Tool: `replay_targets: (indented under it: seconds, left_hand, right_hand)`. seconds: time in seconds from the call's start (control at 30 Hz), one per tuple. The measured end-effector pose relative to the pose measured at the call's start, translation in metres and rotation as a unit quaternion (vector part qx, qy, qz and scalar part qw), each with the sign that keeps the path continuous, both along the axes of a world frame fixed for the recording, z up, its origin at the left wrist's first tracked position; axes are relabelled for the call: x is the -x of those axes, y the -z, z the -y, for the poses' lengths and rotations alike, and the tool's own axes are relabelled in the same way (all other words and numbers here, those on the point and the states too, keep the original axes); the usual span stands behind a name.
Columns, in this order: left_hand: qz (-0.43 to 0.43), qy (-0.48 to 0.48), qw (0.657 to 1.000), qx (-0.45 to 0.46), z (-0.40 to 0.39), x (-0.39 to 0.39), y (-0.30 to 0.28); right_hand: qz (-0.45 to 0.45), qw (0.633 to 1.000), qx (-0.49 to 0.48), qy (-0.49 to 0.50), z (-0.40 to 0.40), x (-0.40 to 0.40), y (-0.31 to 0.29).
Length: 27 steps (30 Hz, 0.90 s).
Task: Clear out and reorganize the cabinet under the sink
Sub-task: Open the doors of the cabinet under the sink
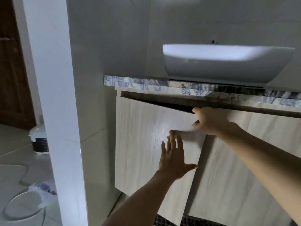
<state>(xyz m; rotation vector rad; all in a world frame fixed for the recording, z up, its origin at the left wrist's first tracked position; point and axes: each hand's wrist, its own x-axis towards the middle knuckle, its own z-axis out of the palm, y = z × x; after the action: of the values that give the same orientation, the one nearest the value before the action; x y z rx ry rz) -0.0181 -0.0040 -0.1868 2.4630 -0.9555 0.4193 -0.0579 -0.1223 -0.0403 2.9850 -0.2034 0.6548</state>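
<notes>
**Ana:** Under the right hand [210, 121], at its top free corner, the left cabinet door [146, 136] is standing a little ajar; a dark wedge of gap is showing just above the fingers. Is that hand actually gripping it?

**Ben:** It is looking that way: the fingers are curling over the door's upper edge and the thumb is lying on the front face, so I am reading it as a hold on the door. The left hand [173, 160] is holding nothing. Its fingers are spreading out straight against the door's face, just below the right hand.

**Ana:** How are you expecting the door to handle?

**Ben:** I am judging it a stiff, flat panel, fairly light, swinging on hinges at the side away from both hands. The face is looking smooth with no handle showing, so the top edge or the free side edge is the place to take hold; a flat palm would likely slip.

**Ana:** And its looks?

**Ben:** It is showing a pale wood grain with a soft sheen, matching the right door [244, 160] beyond the right forearm. Above both hands, the speckled stone counter [146, 83] is carrying a white basin [219, 62].
</notes>
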Motion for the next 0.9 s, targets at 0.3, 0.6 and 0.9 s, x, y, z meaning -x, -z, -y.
replay_targets:
  seconds: [0.3,0.6,0.9]
  left_hand:
    - [-0.043,-0.059,0.996,0.056,-0.031,0.043,0.007]
    - [-0.108,-0.072,0.989,0.066,-0.076,0.068,0.040]
    - [-0.157,-0.057,0.967,0.190,-0.130,0.091,0.070]
  right_hand:
    - [0.088,0.992,-0.059,-0.066,-0.056,0.028,0.006]
    - [0.188,0.974,-0.084,-0.097,-0.113,0.040,0.008]
    - [0.233,0.961,-0.080,-0.127,-0.179,0.059,0.026]
